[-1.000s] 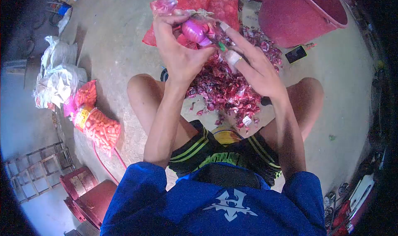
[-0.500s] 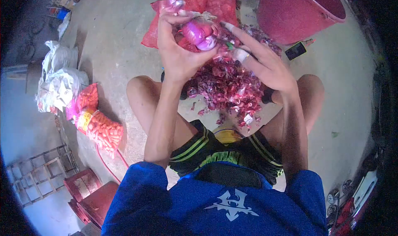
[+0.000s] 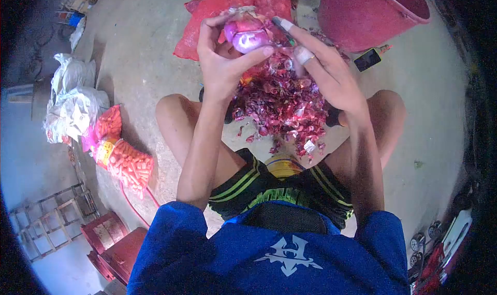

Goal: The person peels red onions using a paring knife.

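My left hand (image 3: 222, 62) is wrapped round a shiny purple-red onion (image 3: 251, 40), its thumb along the near side. Pale, papery skin shows along the top of the onion. Close on the right, my right hand (image 3: 329, 69) has its fingers bent in toward the onion, with white tape on the index and middle fingers. Between those fingers is a slim tool with a green part (image 3: 291, 42); I cannot tell its exact kind. Beneath both hands spreads a heap of red onion skins (image 3: 284, 103) on the floor between my legs.
Red mesh sacks (image 3: 207, 23) of onions lie at the far side. A large red tub (image 3: 367, 20) stands at the far right, with a phone-like device (image 3: 367, 60) beside it. White bags (image 3: 77, 108) and a bag of orange carrot-like pieces (image 3: 127, 165) sit to the left.
My left hand has lowered and tilted, turning the onion so a shiny side faces me. My right hand's fingers have shifted slightly, staying close to the onion.
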A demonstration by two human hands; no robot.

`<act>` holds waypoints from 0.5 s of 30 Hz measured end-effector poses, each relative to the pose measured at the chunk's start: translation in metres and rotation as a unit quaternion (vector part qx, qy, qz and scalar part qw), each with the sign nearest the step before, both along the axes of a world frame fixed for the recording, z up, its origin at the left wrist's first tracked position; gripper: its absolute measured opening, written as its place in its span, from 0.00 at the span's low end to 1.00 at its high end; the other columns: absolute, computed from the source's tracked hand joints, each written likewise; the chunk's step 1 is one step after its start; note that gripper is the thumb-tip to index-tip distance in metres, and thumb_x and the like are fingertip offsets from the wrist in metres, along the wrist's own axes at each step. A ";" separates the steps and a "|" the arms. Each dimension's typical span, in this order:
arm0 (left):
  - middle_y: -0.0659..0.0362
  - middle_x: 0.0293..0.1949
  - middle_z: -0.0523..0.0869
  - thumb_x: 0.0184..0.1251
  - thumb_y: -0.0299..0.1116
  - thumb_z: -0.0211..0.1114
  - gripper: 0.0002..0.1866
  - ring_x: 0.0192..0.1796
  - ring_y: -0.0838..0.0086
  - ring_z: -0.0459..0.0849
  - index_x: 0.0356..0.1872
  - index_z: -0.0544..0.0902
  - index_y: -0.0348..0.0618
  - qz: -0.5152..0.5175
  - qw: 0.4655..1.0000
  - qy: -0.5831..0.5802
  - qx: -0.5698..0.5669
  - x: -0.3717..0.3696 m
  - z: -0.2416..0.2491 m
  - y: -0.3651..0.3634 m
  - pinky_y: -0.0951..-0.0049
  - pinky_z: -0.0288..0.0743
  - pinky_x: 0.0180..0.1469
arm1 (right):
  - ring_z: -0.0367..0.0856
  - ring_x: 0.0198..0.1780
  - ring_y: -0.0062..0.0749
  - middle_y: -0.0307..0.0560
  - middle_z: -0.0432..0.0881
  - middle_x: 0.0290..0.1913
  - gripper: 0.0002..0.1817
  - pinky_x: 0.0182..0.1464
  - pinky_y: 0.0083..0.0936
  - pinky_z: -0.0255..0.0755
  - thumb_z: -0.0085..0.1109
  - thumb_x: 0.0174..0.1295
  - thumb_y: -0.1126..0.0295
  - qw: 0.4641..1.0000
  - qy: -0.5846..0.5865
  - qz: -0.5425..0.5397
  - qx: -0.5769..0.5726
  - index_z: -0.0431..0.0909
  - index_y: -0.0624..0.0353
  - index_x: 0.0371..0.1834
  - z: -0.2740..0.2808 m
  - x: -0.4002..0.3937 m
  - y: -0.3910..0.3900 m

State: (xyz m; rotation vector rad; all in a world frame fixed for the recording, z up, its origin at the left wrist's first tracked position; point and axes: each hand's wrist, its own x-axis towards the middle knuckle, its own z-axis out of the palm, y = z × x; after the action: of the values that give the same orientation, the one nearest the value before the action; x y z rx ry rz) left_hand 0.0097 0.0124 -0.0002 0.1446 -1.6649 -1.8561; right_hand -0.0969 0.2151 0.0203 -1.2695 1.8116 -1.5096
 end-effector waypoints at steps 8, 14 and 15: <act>0.52 0.59 0.82 0.42 0.23 0.89 0.44 0.59 0.66 0.86 0.61 0.71 0.38 0.006 1.000 -0.024 -0.010 -0.008 -0.008 0.010 0.63 0.85 0.62 | 0.80 0.59 0.23 0.46 0.84 0.58 0.31 0.64 0.26 0.73 0.66 0.71 0.69 0.986 -0.080 -0.073 -0.127 0.70 0.66 0.75 -0.025 0.002 -0.018; 0.55 0.59 0.82 0.37 0.28 0.92 0.46 0.60 0.66 0.85 0.60 0.73 0.38 0.043 0.959 -0.039 -0.276 -0.008 0.004 0.024 0.64 0.83 0.64 | 0.82 0.54 0.22 0.45 0.86 0.53 0.35 0.60 0.26 0.76 0.76 0.62 0.67 0.969 -0.013 -0.208 -0.134 0.74 0.67 0.71 -0.022 -0.002 -0.021; 0.55 0.59 0.82 0.37 0.28 0.92 0.46 0.60 0.66 0.85 0.60 0.73 0.38 0.040 0.960 -0.038 -0.274 -0.010 -0.001 0.024 0.64 0.83 0.64 | 0.82 0.51 0.22 0.44 0.87 0.52 0.34 0.59 0.25 0.76 0.75 0.62 0.68 0.967 0.013 -0.221 -0.122 0.74 0.67 0.70 -0.026 -0.007 -0.023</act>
State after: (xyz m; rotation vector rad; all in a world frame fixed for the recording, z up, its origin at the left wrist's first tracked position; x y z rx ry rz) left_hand -0.0004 0.0368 -0.0009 0.0471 -2.1266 -1.2819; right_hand -0.1035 0.1925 -0.0058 -1.0313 2.0744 -2.0141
